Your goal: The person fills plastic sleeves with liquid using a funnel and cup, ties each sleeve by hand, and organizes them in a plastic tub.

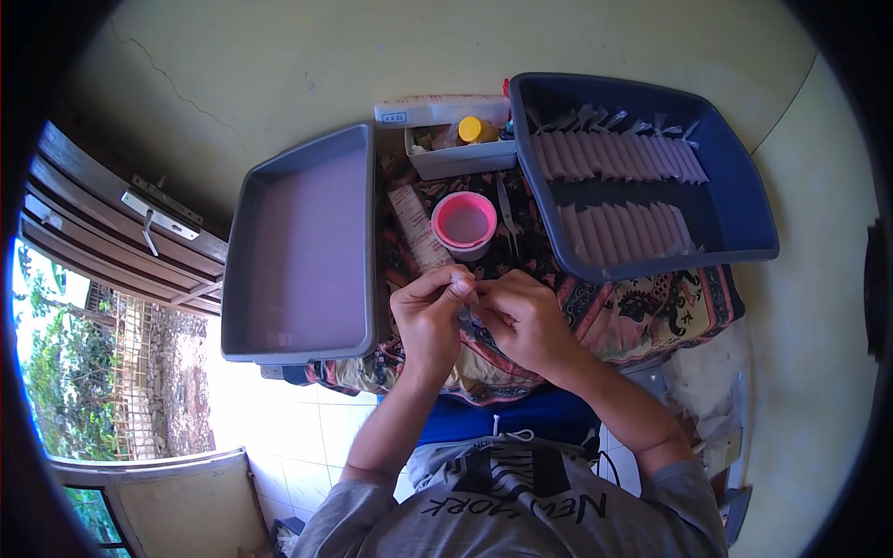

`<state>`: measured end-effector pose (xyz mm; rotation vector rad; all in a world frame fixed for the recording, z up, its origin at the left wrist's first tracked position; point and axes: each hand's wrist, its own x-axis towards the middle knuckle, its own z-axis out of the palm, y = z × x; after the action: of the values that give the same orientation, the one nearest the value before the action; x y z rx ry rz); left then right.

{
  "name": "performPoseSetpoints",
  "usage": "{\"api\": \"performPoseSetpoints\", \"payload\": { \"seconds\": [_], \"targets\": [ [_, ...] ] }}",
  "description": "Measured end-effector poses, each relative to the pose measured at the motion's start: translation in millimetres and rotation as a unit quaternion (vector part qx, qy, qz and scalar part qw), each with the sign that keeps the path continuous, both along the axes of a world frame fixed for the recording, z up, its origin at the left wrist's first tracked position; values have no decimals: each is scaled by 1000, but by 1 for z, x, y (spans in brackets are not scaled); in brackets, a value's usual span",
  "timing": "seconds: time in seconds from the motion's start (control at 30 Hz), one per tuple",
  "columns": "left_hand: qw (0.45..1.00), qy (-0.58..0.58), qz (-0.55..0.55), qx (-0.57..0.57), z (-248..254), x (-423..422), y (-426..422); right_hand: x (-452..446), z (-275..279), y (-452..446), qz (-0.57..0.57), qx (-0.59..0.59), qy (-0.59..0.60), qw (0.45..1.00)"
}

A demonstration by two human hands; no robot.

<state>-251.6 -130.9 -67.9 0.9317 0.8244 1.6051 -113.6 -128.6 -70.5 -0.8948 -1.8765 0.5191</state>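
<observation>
My left hand and my right hand meet close to the table's front edge, fingers pinched together. Between them is a small clear plastic bag, mostly hidden by the fingers; whether anything is inside it I cannot tell. Just beyond my fingertips stands a pink-rimmed cup with pale purple liquid in it. A flat printed packet lies to the cup's left. On the right, a large blue-grey tub holds two rows of slim bags filled with the same purple.
A grey tub of purple liquid stands on the left. Behind the cup sits a white box with a yellow-lidded jar. Scissors lie right of the cup on the patterned cloth. A door opens at left.
</observation>
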Motion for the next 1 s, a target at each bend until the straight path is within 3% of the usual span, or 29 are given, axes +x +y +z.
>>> {"api": "performPoseSetpoints", "payload": {
  "seconds": [0.27, 0.47, 0.53, 0.57, 0.63, 0.77, 1.0],
  "targets": [
    [999, -41, -19, -4, 11, 3, 2, 7, 2, -8, 1, 0, -3, 1000],
    [999, -37, -31, -20, 11, 5, 5, 15, -3, -12, 15, -125, 49, 991],
    [999, -18, -33, -24, 13, 6, 11, 20, -13, -6, 117, -324, 117, 931],
    [999, -16, -31, -24, 15, 4, 15, 20, -16, -5, 119, -325, 118, 931],
    [998, -57, -28, 14, 22, -1, 27, 18, -18, -2, 205, -391, 312, 842],
    [997, -74, -15, 18, 32, -9, 36, 16, 0, -13, 229, -398, 333, 824],
    [994, -69, -80, -6, 17, 7, 27, 33, 16, -9, 147, -360, 376, 841]
  ]
}}
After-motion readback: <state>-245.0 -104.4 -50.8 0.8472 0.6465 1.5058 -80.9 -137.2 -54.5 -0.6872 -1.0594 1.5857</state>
